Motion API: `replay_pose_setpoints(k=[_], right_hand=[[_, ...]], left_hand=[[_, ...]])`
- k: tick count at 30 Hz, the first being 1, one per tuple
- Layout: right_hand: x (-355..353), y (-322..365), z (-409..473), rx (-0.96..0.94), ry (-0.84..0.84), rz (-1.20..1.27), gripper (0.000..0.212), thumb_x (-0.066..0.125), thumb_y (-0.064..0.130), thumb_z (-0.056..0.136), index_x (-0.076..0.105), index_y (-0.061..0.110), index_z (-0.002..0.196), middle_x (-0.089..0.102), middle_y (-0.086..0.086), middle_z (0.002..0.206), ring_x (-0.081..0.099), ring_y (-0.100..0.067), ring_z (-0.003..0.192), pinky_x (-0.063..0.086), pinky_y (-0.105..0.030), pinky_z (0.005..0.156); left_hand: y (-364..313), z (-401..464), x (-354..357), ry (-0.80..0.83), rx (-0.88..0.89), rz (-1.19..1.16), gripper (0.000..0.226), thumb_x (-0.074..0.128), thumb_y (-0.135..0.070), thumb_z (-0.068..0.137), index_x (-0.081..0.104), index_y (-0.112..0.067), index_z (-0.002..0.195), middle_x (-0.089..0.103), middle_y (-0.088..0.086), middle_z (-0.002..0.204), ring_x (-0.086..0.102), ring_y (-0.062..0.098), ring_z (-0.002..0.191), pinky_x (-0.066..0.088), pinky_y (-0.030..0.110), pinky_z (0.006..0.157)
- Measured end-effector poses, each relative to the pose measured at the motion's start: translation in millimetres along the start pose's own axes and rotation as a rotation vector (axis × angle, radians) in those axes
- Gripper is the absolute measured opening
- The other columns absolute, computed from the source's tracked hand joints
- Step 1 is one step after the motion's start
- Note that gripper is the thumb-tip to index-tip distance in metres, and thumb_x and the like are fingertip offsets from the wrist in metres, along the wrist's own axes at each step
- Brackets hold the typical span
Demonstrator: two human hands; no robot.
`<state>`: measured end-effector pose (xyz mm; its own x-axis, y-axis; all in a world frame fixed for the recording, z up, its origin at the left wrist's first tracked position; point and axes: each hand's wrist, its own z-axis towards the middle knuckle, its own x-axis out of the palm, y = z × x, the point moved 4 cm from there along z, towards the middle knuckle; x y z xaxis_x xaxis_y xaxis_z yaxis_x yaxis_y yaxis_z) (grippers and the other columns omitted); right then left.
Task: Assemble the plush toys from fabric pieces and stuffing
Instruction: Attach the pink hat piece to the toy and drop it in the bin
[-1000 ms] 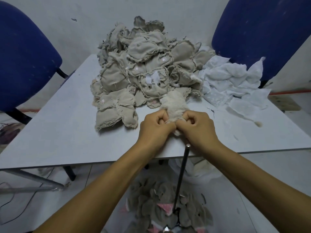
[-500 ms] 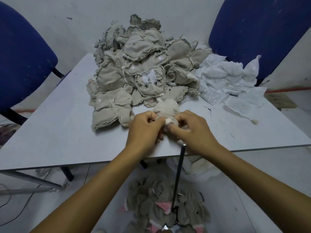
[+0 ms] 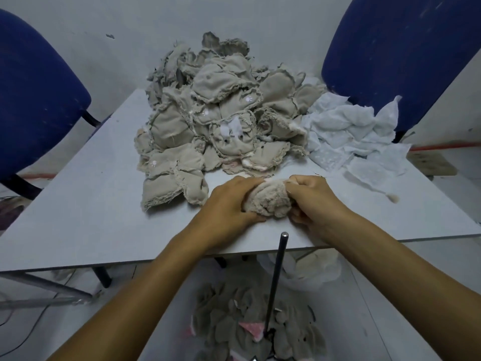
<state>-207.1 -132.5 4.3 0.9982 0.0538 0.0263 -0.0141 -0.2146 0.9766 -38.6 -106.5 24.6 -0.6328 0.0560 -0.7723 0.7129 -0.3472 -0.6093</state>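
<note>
While both hands clamp it from either side, the small beige fuzzy plush piece (image 3: 268,200) sits on the pale grey table (image 3: 78,204) near its front edge; the left hand (image 3: 229,201) wraps its left flank, and the right hand (image 3: 312,199) pinches its right end with curled fingers. Risks, as judged: a seam may tear or the fabric bunch if the hands pull apart too hard; a slip could send the piece off the edge just behind the grip. Beyond the grip: heap of beige frayed sewn fabric shells (image 3: 216,126); to its right, white gauzy fabric scraps (image 3: 359,136). Below the grip, under the table: clear plastic bag (image 3: 312,269), contents pale, apparently stuffing; upright dark metal rod (image 3: 276,280); grey-and-pink plush items (image 3: 255,332), container not discernible.
</note>
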Motion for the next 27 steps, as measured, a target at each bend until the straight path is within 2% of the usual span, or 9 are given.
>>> replay_pose_setpoints(k=[2,4,7,12,16,19,23,25,27], right_hand=[[-3,2,-1,0.057,-0.012,0.067,0.033,0.049,-0.003,0.092,0.045,0.019,0.068,0.033,-0.001,0.049,0.027,-0.010,0.036,0.018,-0.016,0.035],[-7,2,-2,0.109,-0.005,0.241,0.020,0.057,0.001,0.094,0.052,0.020,0.095,0.049,0.000,0.051,0.040,-0.009,0.039,0.031,-0.018,0.033],[-11,4,-5,0.009,0.028,0.383,0.021,0.067,0.008,0.092,0.053,0.022,0.100,0.063,0.000,0.071,0.061,-0.015,0.061,0.054,-0.027,0.053],[-7,5,-20,-0.586,-0.029,-0.346,0.012,0.069,0.015,0.088,0.070,0.027,0.088,0.063,0.012,0.087,0.064,-0.015,0.082,0.059,-0.045,0.072],[-9,2,-13,-0.536,-0.089,-0.391,0.024,0.070,0.029,0.092,0.073,0.031,0.115,0.062,0.008,0.095,0.065,-0.011,0.086,0.059,-0.046,0.078],[-8,1,-7,-0.479,-0.089,-0.391,0.033,0.071,0.030,0.091,0.070,0.024,0.123,0.061,0.001,0.100,0.064,-0.013,0.092,0.058,-0.047,0.082],[-7,4,-8,-0.468,0.109,-0.428,0.046,0.078,0.028,0.085,0.060,0.027,0.127,0.059,0.004,0.118,0.062,-0.011,0.105,0.055,-0.037,0.091],[-7,5,-11,-0.517,0.109,-0.440,0.041,0.079,0.029,0.083,0.060,0.030,0.119,0.069,0.010,0.108,0.066,-0.005,0.096,0.056,-0.030,0.084],[-10,6,-11,-0.503,0.000,-0.281,0.026,0.073,0.025,0.086,0.062,0.033,0.108,0.072,0.011,0.083,0.068,-0.005,0.074,0.056,-0.028,0.067]], left_hand=[[3,2,-1,-0.094,-0.043,-0.127,0.047,0.082,-0.029,0.079,0.066,-0.034,0.123,0.069,-0.014,0.113,0.060,0.007,0.105,0.050,0.028,0.091],[8,5,-2,-0.148,-0.108,-0.129,0.029,0.078,-0.023,0.082,0.072,-0.029,0.110,0.072,-0.012,0.099,0.063,0.009,0.095,0.051,0.031,0.087],[16,8,-6,-0.206,-0.227,-0.164,0.021,0.077,-0.021,0.083,0.074,-0.024,0.104,0.074,-0.005,0.095,0.064,0.017,0.095,0.051,0.035,0.086],[19,10,-11,-0.206,-0.293,-0.229,0.022,0.079,-0.020,0.081,0.076,-0.026,0.102,0.075,-0.005,0.097,0.067,0.016,0.096,0.052,0.037,0.091],[10,9,-9,-0.146,-0.237,-0.293,0.010,0.078,-0.018,0.084,0.077,-0.021,0.094,0.076,0.000,0.091,0.071,0.019,0.089,0.055,0.042,0.086],[4,4,-4,-0.055,-0.189,-0.356,0.017,0.076,-0.006,0.084,0.076,-0.021,0.093,0.077,0.001,0.092,0.071,0.017,0.089,0.056,0.038,0.087],[5,0,-4,0.002,-0.203,-0.440,0.031,0.068,0.011,0.084,0.074,-0.018,0.091,0.072,0.015,0.099,0.066,0.018,0.091,0.053,0.037,0.088],[5,0,-4,0.018,-0.211,-0.470,0.039,0.066,0.014,0.083,0.073,-0.024,0.087,0.073,0.004,0.091,0.067,0.013,0.088,0.054,0.030,0.085],[8,2,-8,-0.033,-0.238,-0.484,0.041,0.064,0.014,0.085,0.073,-0.026,0.088,0.074,-0.010,0.083,0.068,0.007,0.083,0.056,0.022,0.079]])
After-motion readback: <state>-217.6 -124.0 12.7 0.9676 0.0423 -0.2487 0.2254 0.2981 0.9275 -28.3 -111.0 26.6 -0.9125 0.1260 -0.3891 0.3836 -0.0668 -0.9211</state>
